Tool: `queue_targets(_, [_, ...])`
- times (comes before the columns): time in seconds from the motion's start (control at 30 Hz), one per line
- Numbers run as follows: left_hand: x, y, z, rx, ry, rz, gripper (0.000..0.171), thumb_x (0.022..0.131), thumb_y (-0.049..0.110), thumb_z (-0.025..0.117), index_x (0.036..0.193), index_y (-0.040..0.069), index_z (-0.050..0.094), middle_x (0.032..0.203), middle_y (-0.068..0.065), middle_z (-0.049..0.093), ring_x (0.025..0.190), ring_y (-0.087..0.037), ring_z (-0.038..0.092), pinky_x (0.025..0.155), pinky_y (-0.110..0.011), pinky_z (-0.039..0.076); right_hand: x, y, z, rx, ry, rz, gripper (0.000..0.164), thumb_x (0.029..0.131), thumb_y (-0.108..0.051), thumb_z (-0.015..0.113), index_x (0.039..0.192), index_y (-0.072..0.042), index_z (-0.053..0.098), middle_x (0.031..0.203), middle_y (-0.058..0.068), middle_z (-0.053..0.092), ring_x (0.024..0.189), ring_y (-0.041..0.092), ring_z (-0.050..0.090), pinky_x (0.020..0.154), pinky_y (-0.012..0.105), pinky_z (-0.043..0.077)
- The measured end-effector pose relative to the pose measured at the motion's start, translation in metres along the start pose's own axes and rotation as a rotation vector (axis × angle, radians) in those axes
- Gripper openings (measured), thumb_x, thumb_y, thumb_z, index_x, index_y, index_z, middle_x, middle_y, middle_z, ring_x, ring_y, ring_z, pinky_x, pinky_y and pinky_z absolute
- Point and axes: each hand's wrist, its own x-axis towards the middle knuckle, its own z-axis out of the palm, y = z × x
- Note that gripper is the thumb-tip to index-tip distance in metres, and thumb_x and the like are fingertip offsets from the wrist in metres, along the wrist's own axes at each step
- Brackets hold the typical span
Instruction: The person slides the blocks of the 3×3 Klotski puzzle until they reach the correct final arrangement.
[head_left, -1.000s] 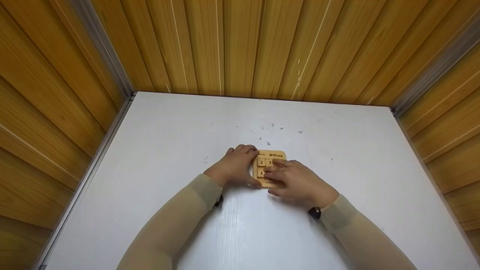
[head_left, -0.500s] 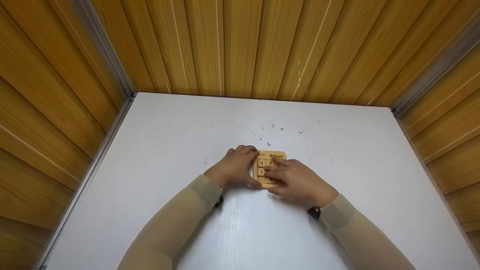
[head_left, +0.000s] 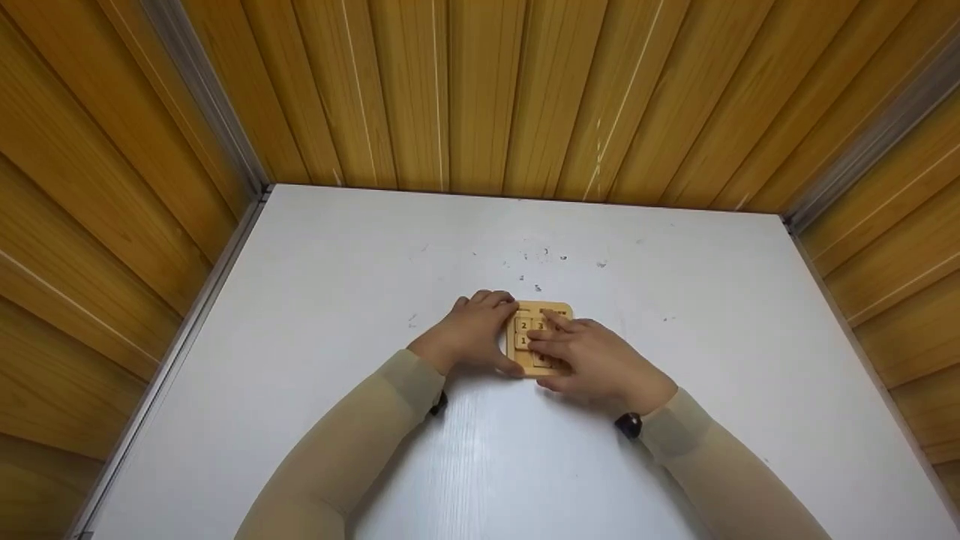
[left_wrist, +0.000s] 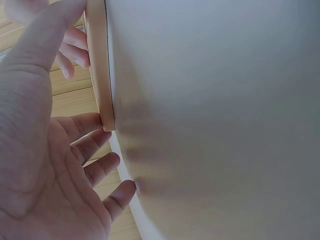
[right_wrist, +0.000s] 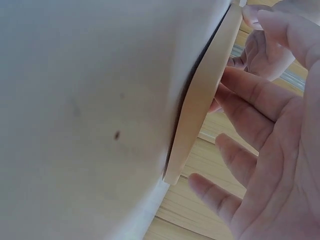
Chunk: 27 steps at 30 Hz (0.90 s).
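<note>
A wooden number sliding puzzle (head_left: 523, 363) lies flat on the white table. Tile 2 (head_left: 523, 325) is at its upper left, with tile 1 (head_left: 523, 341) right below. A bare space shows under tile 1. My left hand (head_left: 471, 330) holds the puzzle's left side, thumb at the near corner and index finger at the far one. From the right, my right hand (head_left: 600, 364) reaches over the board, its extended fingers touching the tiles and covering several of them. Both wrist views show only the puzzle's edge (left_wrist: 101, 70), so the tiles are hidden there.
The white table (head_left: 337, 262) has small dark marks beyond the puzzle. Wood-patterned walls (head_left: 480, 97) stand behind it and on both sides, with grey metal posts (head_left: 217, 97) at the corners. Each wrist wears a dark device (head_left: 628, 426).
Tile 1 has slid slightly away from me, up to tile 2, widening the bare space below it. The right fingers shifted a little; the left hand stays in place.
</note>
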Motion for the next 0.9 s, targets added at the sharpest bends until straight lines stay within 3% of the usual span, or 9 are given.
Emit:
queue_targets(0.4, [0.0, 0.001, 0.0, 0.006, -0.003, -0.01, 0.123, 0.081, 0.07, 0.094, 0.177, 0.014, 0.04, 0.183, 0.0, 0.04, 0.174, -0.027, 0.03, 0.144, -0.061, 0.026, -0.011, 0.001, -0.002, -0.018, 0.034, -0.038, 0.065, 0.106, -0.054, 0.073, 0.162, -0.023, 0.065, 0.174, -0.006, 0.055, 0.169, 0.038, 0.043, 0.132, 0.063, 0.045])
queue_targets(0.9, [0.003, 0.001, -0.001, 0.004, -0.01, -0.01, 0.124, 0.081, 0.069, 0.095, 0.177, 0.014, 0.039, 0.184, -0.001, 0.038, 0.174, -0.027, 0.029, 0.144, -0.062, 0.024, -0.025, 0.004, 0.0, 0.05, 0.047, 0.004, 0.06, 0.105, -0.049, 0.077, 0.157, -0.02, 0.07, 0.166, -0.004, 0.064, 0.167, 0.035, 0.047, 0.132, 0.061, 0.046])
